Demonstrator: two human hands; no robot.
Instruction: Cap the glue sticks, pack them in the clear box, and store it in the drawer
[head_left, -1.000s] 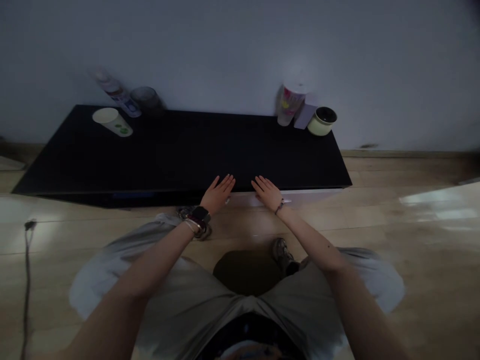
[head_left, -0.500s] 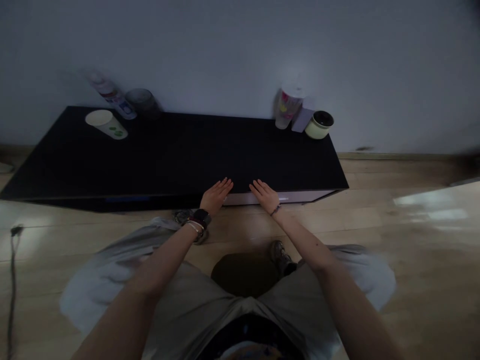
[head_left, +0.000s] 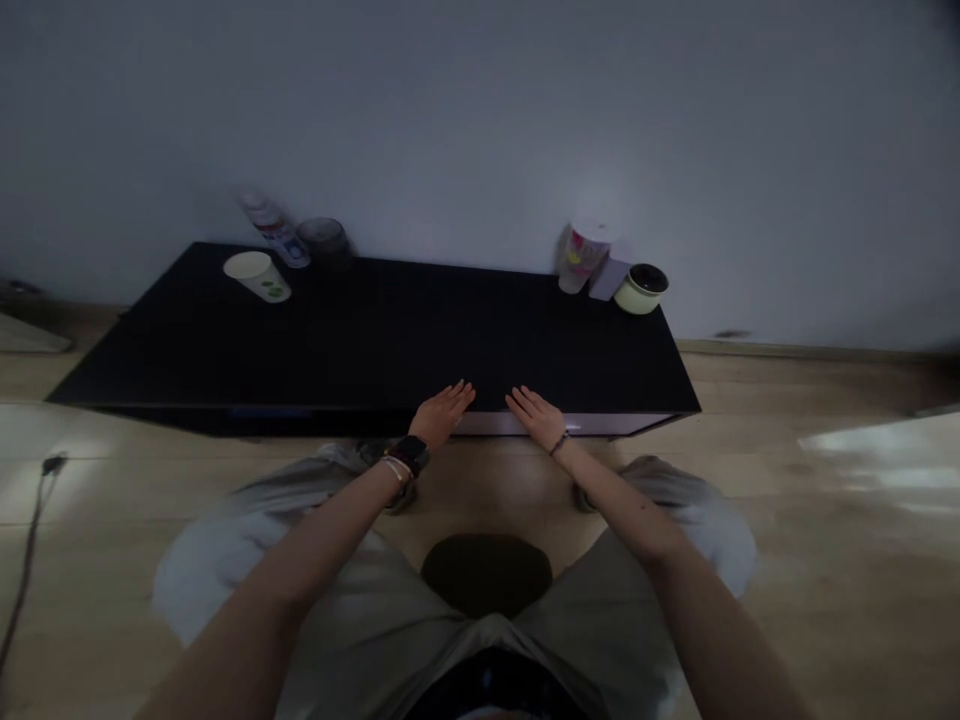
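My left hand (head_left: 442, 413) lies with fingers stretched out on the front edge of a long black cabinet (head_left: 420, 330); a dark watch and bracelets circle that wrist. A short way to its right, my right hand (head_left: 535, 416) rests on the same edge, palm down and fingers extended. Nothing is held in either hand. Below the edge between them shows a pale front panel (head_left: 491, 424) of the cabinet.
At the top's back left stand a paper cup (head_left: 259, 277), a spray can (head_left: 276, 232) and a dark grey container (head_left: 325, 243). Back right are a clear patterned cup (head_left: 582, 258), a pale box (head_left: 609, 279) and a cream pot (head_left: 640, 291). A cable (head_left: 31, 545) lies on the floor.
The whole view has tilted, so the cabinet and its objects sit lower in the picture. Both hands keep flat on the front edge. The right knee has moved slightly inward.
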